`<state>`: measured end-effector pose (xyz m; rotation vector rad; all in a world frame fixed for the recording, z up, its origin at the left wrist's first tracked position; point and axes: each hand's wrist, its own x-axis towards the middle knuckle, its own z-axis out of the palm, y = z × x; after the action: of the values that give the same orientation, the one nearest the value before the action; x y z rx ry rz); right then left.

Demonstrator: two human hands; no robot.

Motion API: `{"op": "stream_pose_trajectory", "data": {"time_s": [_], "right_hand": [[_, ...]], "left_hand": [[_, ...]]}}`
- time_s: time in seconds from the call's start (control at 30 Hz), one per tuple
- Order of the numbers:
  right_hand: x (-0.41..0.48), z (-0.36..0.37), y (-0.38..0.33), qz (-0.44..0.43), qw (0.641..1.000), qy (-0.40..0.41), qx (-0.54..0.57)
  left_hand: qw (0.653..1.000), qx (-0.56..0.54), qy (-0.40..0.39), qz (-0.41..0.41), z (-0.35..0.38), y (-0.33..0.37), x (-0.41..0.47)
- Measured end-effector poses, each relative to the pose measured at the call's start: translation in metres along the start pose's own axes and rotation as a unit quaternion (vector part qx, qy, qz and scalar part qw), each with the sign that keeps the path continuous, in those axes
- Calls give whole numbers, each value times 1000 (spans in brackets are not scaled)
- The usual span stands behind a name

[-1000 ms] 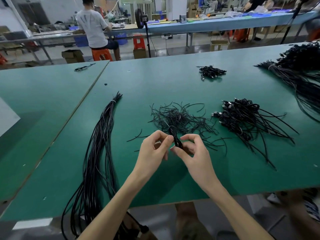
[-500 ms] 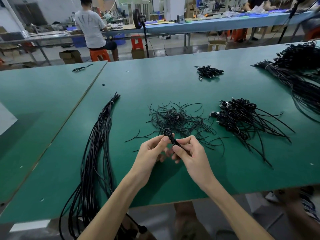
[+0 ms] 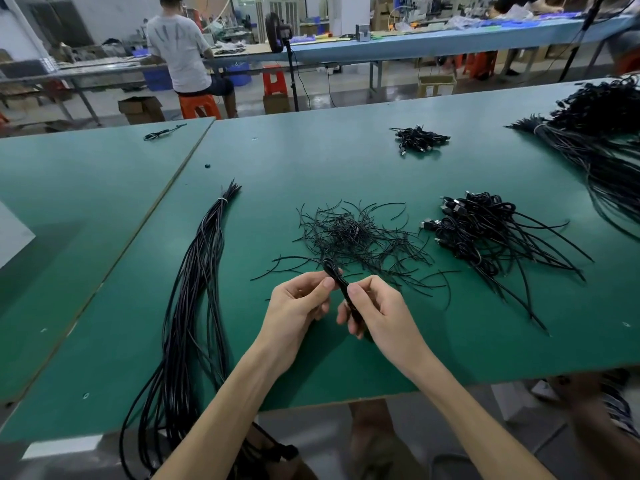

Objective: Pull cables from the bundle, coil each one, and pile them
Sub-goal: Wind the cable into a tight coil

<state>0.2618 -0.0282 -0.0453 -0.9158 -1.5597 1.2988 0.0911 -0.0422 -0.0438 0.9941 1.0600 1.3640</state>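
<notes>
Coiled cable (image 3: 336, 277) pinched in both hands over green table (image 3: 346, 161)

Left hand (image 3: 298, 301) pinches the coil's far, looped end between thumb and curled fingers. Right hand (image 3: 379, 315) curls round its near end, thumb on top. The small black coil sits just above the table, near its front edge. A long bundle (image 3: 194, 289) lies to the left, and a heap of short ties (image 3: 353, 237) is just beyond the hands. The pile of finished coils (image 3: 474, 233) lies to the right (well apart from the hands). If either pinch loosens before the coil is bound, the springy loops would probably burst open.
</notes>
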Motion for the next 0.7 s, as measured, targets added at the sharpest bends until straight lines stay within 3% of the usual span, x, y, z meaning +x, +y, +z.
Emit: {"op": "stream_pose_trajectory", "data": {"time_s": [0.2, 0.43, 0.7], "right_hand": [[-1, -4, -3, 27, 999, -46, 7], [1, -7, -3, 40, 994, -100, 32], [2, -10, -7, 64, 989, -124, 38]], "left_hand": [[999, -44, -7, 10, 2, 0, -2], [999, -4, 11, 42, 4, -1, -2], [996, 10, -78, 40, 2, 2, -2]]}}
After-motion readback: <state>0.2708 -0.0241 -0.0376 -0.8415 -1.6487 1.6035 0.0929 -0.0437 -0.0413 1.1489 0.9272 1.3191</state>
